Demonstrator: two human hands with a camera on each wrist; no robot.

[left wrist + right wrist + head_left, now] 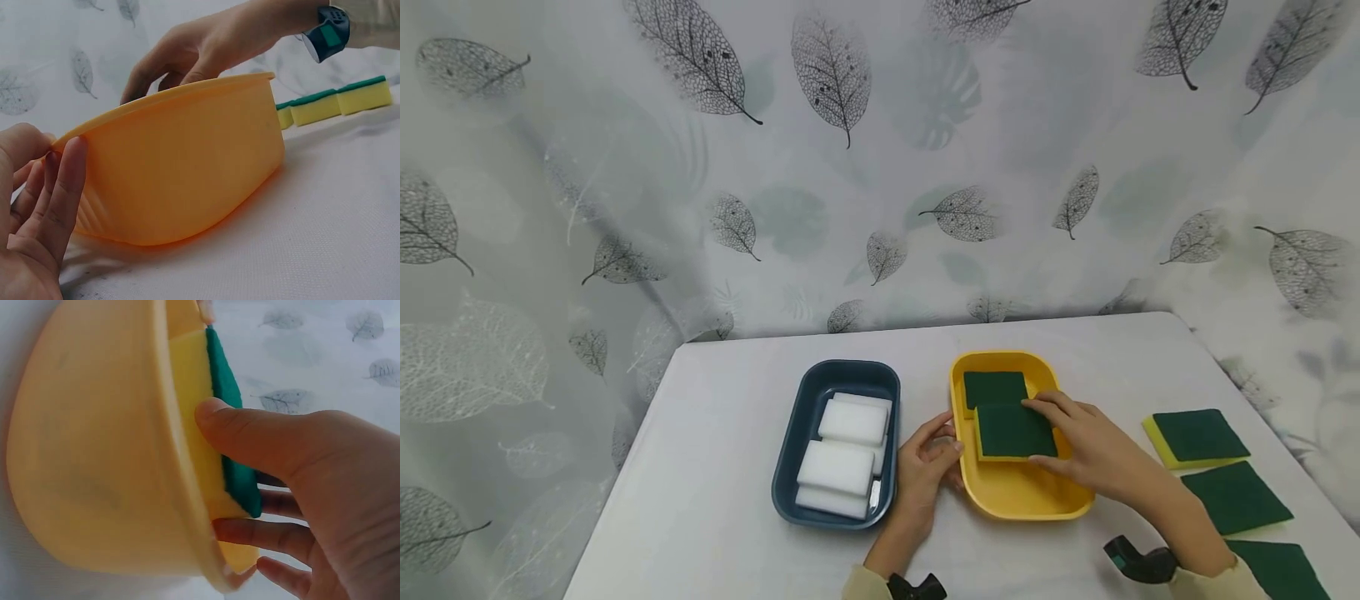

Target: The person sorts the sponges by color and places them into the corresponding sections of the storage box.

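Note:
A yellow plastic basin (1026, 493) stands on the white table. My left hand (925, 462) holds its left rim, with thumb and fingers at the edge in the left wrist view. A green-and-yellow scouring sponge (1015, 431) is in my right hand (1093, 446), green side up. The right wrist view shows the thumb against the yellow side of that sponge (192, 412), just above the basin rim. Another scouring sponge (992, 387) lies behind it in the basin, partly covered. How far the held sponge rests on what is below cannot be told.
Left of my hands stands a dark blue basin (800, 417) with several white sponges (835, 468) stacked inside. Three more scouring sponges lie in a row along the table's right side, the farthest sponge (1201, 435) near the edge. A leaf-patterned curtain (880, 167) hangs behind the table.

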